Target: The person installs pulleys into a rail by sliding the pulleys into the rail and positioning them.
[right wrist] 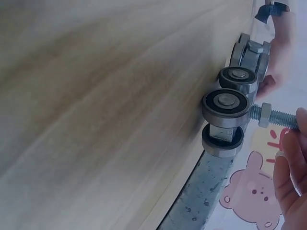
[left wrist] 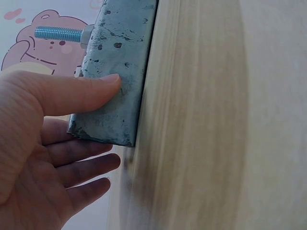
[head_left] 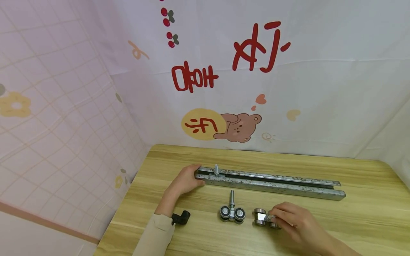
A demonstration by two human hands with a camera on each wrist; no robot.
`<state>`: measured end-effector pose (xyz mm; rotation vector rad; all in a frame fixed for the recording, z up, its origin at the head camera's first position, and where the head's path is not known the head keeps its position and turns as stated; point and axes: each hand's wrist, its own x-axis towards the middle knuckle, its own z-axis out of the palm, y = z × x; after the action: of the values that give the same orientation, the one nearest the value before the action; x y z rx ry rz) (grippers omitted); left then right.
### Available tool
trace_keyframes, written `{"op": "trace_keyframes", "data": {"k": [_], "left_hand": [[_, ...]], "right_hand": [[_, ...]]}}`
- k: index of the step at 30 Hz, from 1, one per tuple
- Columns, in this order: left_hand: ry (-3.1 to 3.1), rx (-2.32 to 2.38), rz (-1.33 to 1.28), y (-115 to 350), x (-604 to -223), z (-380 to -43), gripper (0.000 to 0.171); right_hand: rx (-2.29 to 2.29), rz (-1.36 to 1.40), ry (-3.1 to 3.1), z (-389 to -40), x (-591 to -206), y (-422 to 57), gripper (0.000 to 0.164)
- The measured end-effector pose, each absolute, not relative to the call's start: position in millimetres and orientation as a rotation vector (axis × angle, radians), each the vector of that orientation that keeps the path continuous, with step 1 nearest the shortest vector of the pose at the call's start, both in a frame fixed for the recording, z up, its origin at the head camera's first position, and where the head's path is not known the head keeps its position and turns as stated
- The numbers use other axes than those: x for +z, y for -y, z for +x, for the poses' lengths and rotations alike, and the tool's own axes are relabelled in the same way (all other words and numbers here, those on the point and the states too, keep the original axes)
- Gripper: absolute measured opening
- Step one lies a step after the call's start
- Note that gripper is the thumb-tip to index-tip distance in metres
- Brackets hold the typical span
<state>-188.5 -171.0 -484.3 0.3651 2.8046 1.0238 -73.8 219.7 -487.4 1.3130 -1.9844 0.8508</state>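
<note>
My left hand (head_left: 187,180) holds the left end of a speckled grey metal rail (head_left: 272,187), a slotted channel lying on the table. Its thumb (left wrist: 96,93) rests on the rail's near face in the left wrist view, with the other fingers behind and past the end. A threaded bolt (head_left: 216,170) with a nut sticks up from the rail's slot near that hand. My right hand (head_left: 299,224) pinches the bolt of a roller trolley (right wrist: 225,105), whose wheels are on or just above the table. Between the hands lies a second roller trolley (head_left: 232,213), its bolt pointing toward the rail.
The wood-grain table (head_left: 179,156) runs back to a white printed cloth (head_left: 320,89) with red characters and a bear. A black strap mount (head_left: 182,217) sits at my left wrist.
</note>
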Motion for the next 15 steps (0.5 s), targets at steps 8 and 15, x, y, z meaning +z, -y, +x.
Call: {"op": "trace_keyframes", "data": {"k": [8,15], "left_hand": [[-2.807,1.042,0.378,171.5,-486.9,-189.7,0.076],[-2.808,1.036,0.376,172.1,-486.8,-189.3,0.077]], "right_hand": [[0.870,1.201,2.096,-78.6,-493.8,-223.4,0.029],[1.061,1.069,2.259,-69.9,-489.3,-218.6,0.040]]}}
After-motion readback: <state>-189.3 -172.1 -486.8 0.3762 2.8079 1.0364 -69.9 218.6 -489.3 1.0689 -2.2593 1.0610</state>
